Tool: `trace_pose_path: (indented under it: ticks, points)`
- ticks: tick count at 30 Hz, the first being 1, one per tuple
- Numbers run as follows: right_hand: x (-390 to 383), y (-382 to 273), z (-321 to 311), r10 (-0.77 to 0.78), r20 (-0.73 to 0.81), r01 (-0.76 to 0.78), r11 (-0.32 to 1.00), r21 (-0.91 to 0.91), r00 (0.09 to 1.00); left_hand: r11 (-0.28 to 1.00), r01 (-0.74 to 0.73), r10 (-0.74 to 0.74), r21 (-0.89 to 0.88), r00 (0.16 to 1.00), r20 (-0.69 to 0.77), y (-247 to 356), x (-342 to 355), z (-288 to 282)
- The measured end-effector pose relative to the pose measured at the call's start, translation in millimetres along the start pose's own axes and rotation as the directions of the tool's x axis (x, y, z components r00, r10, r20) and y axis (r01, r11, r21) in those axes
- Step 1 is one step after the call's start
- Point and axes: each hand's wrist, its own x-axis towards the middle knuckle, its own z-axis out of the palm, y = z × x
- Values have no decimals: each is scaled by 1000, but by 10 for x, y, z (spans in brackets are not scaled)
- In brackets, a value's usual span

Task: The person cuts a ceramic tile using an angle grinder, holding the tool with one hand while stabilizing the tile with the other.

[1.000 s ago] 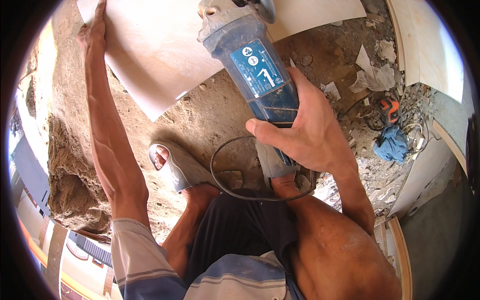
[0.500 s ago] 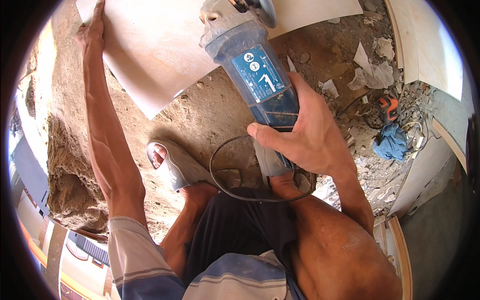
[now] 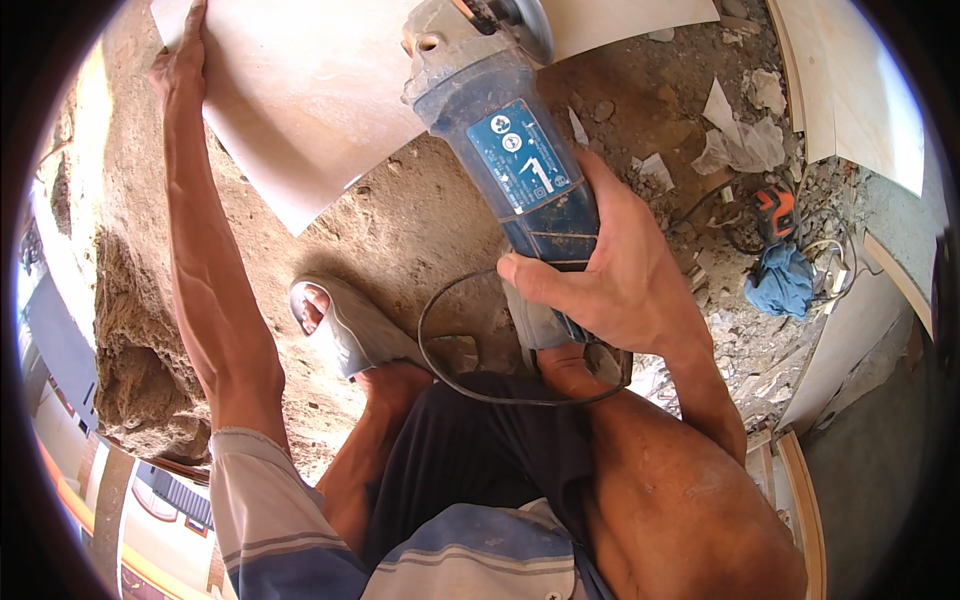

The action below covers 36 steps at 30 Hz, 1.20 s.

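Observation:
My right hand [image 3: 625,265] is wrapped around the body of a dusty blue angle grinder [image 3: 515,160]. The grinder's head and disc [image 3: 530,25] point away from me, above a large cream marbled tile [image 3: 310,110]. Its black cord [image 3: 440,370] loops down across my knees. At the far left, my left hand [image 3: 182,62] grips the tile's left edge; its fingertips are partly cut off by the top of the view. The tile's near corner points toward my feet, and the grinder hides part of its surface.
Sandals [image 3: 350,325] on my feet stand on rough dirt. Rubble lies to the right, with torn plastic [image 3: 740,145], an orange-and-black tool [image 3: 775,212], a blue cloth [image 3: 780,280] and cables. More pale tiles [image 3: 860,90] stand at the far right. A broken earthen edge [image 3: 145,370] drops off at left.
Almost nothing differs. The grinder and my right hand sit very slightly lower in view, and my left hand stays at the tile's edge.

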Motion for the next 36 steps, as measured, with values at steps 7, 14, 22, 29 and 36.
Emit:
trace_pose_path:
  ticks: [7,14,22,29,36]
  points:
    - [-41,47,-1,9,5,-9,1000,-7,1000,997,-33,33,65,999,6,6,-17,-18]
    - [-96,54,-37,36,23,-36,999,-5,999,987,-57,55,148,998,17,-7,32,-21]
    - [-129,70,-45,39,35,-39,999,13,999,997,-41,42,67,999,-15,-16,25,-5]
    - [-162,204,-7,-59,-20,59,998,10,998,996,-43,42,81,999,16,-64,147,45]
    - [-184,138,-42,23,32,-25,999,46,999,999,-43,44,32,999,-16,-86,157,5]
